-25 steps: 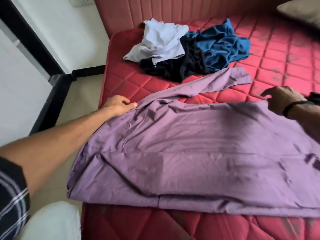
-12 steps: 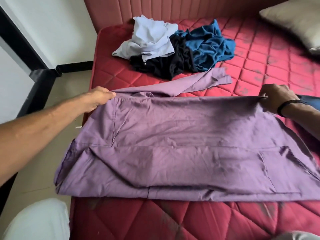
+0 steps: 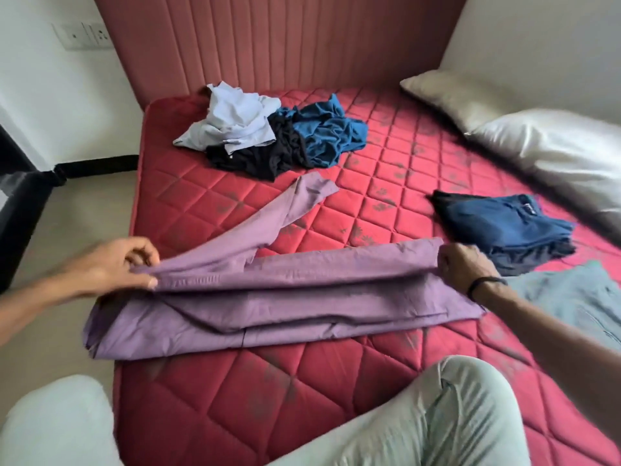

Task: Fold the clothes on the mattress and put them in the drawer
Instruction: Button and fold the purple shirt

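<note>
No drawer or other container in view; everything sits on the red quilted mattress [image 3: 336, 398]. Purple shirt [image 3: 285, 307] lies across the near part of the mattress, long axis running left-right, left end hanging a bit past the mattress edge. Its far edge is lifted and doubled toward the person, w/ one sleeve trailing away diagonally toward the headboard [image 3: 279, 42]. Left hand [image 3: 117, 267] pinches the shirt's far left corner, thumb & fingers curled on the fabric; right hand [image 3: 467, 267], black band on the wrist, grips the far right corner the same way, so the shirt spans btwn both hands. Beyond it, near the headboard, an unfolded heap: light blue garment [image 3: 232, 119], black garment [image 3: 258, 156], teal garment [image 3: 326, 132], all touching. Right of the shirt, a folded navy stack [image 3: 500, 223]; just beside it, nearer, a grey-blue cloth [image 3: 571, 297]. Pillows [image 3: 537, 142] along the right side.
</note>
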Action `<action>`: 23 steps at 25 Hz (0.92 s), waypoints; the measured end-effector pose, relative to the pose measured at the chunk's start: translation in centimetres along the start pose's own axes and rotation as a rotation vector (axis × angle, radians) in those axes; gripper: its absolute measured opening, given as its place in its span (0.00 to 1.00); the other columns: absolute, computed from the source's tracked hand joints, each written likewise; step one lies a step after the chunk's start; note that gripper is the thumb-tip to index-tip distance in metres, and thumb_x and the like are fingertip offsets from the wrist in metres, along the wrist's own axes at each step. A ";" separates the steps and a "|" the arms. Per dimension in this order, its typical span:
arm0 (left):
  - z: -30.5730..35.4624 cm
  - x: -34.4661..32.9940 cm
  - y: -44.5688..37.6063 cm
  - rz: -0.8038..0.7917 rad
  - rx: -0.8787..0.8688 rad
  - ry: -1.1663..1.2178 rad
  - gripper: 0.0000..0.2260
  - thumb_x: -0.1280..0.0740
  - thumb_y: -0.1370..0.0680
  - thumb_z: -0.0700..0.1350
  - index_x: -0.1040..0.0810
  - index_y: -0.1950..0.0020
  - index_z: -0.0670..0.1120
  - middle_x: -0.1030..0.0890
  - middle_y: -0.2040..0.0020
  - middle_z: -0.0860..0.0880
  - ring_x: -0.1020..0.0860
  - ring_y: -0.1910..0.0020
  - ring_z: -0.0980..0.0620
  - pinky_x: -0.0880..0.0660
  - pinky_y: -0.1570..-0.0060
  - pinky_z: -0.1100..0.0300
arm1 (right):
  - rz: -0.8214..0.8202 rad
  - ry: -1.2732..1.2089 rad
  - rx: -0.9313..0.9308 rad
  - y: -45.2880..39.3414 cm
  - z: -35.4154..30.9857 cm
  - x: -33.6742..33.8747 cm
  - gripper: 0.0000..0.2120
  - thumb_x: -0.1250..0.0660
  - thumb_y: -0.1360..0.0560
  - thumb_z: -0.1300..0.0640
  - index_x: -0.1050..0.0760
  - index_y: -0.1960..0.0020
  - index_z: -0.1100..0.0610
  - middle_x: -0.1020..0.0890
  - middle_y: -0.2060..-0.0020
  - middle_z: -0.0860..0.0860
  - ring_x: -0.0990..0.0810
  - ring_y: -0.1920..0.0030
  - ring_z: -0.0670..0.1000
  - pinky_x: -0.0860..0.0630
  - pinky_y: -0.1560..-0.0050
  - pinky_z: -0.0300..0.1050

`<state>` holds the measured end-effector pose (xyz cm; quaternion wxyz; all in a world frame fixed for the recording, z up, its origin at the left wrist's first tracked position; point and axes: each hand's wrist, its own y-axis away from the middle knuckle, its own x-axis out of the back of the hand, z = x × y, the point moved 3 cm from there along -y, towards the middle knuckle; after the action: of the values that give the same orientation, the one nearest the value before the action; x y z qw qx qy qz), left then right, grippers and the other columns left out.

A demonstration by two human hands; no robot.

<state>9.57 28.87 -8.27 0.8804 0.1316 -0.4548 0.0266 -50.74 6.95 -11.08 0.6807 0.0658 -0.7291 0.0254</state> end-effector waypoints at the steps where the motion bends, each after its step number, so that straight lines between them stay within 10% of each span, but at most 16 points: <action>1: -0.2 -1.2 1.4 -0.021 -0.006 -0.016 0.18 0.15 0.39 0.53 0.19 0.56 0.58 0.21 0.65 0.49 0.32 0.74 0.61 0.32 0.70 0.66 | -0.016 0.025 0.009 1.4 0.2 -1.1 0.06 0.34 0.28 0.61 0.19 0.57 0.53 0.16 0.56 0.60 0.16 0.54 0.65 0.23 0.59 0.51; 9: -2.4 -2.4 3.6 -0.008 0.109 -0.323 0.18 0.15 0.36 0.50 0.23 0.66 0.47 0.26 0.73 0.53 0.30 0.72 0.55 0.34 0.68 0.56 | 0.085 -0.083 -0.036 4.6 3.2 -2.6 0.12 0.33 0.32 0.64 0.28 0.67 0.49 0.18 0.63 0.55 0.18 0.58 0.62 0.26 0.64 0.49; 12: -3.0 -3.6 3.6 -0.241 0.164 -0.364 0.21 0.17 0.38 0.56 0.27 0.66 0.47 0.28 0.72 0.55 0.32 0.73 0.58 0.35 0.70 0.59 | -0.126 0.102 -0.058 5.2 2.8 -3.8 0.04 0.31 0.26 0.57 0.17 0.54 0.52 0.14 0.51 0.58 0.16 0.49 0.61 0.21 0.56 0.49; 15: -0.7 -3.7 3.3 -0.466 0.349 -0.410 0.29 0.24 0.40 0.74 0.26 0.64 0.50 0.24 0.69 0.52 0.28 0.71 0.54 0.31 0.68 0.61 | -0.195 0.279 -0.134 4.3 0.5 -2.8 0.18 0.30 0.25 0.54 0.22 0.36 0.53 0.18 0.38 0.56 0.17 0.41 0.59 0.21 0.46 0.49; 20: 2.1 -3.9 -0.9 -0.163 0.454 -0.109 0.42 0.46 0.39 0.84 0.21 0.61 0.45 0.17 0.64 0.46 0.22 0.68 0.47 0.27 0.69 0.60 | -0.147 -0.018 0.022 -1.2 -9.4 0.0 0.08 0.31 0.29 0.58 0.17 0.51 0.53 0.15 0.49 0.57 0.16 0.45 0.62 0.21 0.46 0.51; 23: 1.5 -6.9 -2.2 0.041 0.495 -0.152 0.38 0.49 0.23 0.75 0.18 0.40 0.45 0.16 0.43 0.40 0.18 0.42 0.38 0.23 0.46 0.51 | -0.110 -0.308 0.137 -5.3 -18.3 -0.6 0.07 0.31 0.25 0.57 0.16 0.50 0.57 0.14 0.52 0.60 0.16 0.47 0.63 0.21 0.48 0.51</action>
<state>4.67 26.90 -13.44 0.7840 0.3354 -0.5018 0.1452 -31.89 4.09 -10.61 0.5554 0.1548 -0.8166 0.0272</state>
